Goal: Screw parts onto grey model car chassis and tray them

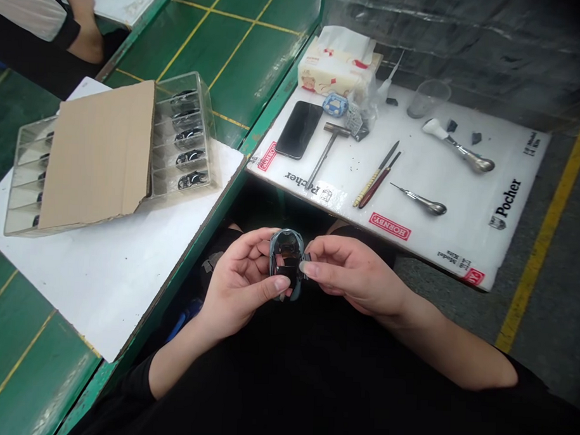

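Note:
Above my lap, my left hand (pixel 247 279) grips a small blue-grey model car body (pixel 288 244) by its side, thumb across its lower part. The cabin opening faces up and shows a dark interior with reddish-brown patches. My right hand (pixel 349 270) pinches a small dark part (pixel 306 262) between thumb and forefinger at the right side of the body. Whether that part is attached to the body I cannot tell. Fingers hide much of the car's lower end.
On the white board (pixel 437 229) lie a phone (pixel 299 129), a small hammer (pixel 328 152), files (pixel 378 176), a thin-tipped tool (pixel 421 200) and a brush (pixel 459 145). A tissue pack (pixel 340 64) stands behind. Left, cardboard (pixel 97 153) covers a clear compartment tray (pixel 205 122) of black parts. Another person's arm (pixel 87 29) is at upper left.

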The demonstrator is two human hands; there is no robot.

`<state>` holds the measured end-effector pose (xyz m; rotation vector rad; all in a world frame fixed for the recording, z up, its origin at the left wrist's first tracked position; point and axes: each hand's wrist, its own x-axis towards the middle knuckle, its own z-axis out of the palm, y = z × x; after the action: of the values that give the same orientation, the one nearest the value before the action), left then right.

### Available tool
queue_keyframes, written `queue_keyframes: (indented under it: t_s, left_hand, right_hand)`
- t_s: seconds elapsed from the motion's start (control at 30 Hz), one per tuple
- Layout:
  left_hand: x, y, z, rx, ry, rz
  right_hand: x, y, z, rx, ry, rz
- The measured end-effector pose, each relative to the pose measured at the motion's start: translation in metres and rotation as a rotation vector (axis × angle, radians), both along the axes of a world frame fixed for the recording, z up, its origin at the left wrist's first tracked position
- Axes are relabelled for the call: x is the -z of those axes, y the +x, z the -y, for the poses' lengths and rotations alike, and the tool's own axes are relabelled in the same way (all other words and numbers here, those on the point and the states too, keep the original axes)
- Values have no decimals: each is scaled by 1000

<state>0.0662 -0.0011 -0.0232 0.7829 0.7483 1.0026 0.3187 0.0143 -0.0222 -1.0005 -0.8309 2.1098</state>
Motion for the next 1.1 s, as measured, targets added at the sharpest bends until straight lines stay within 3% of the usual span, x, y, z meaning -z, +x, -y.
queue_keyframes:
  t_s: [0.17, 0.37, 0.57, 0.73, 1.1]
  left_hand:
    - [-3, 3, -2, -30, -45, 7]
    - [-9, 4, -5, 3, -221, 91]
    - [-6, 5, -5, 32, -368, 170]
    - [-2, 5, -4, 62, -379, 192]
    - [-1, 6, -2, 70, -281, 101]
  right_hand:
    - [2, -1, 1, 23, 7, -17]
    - [9, -6, 1, 23, 73, 24]
    - [16, -13, 3, 36, 118, -31]
    - [9, -13, 2, 42, 88, 12]
    - [9, -6, -1, 107, 199, 72]
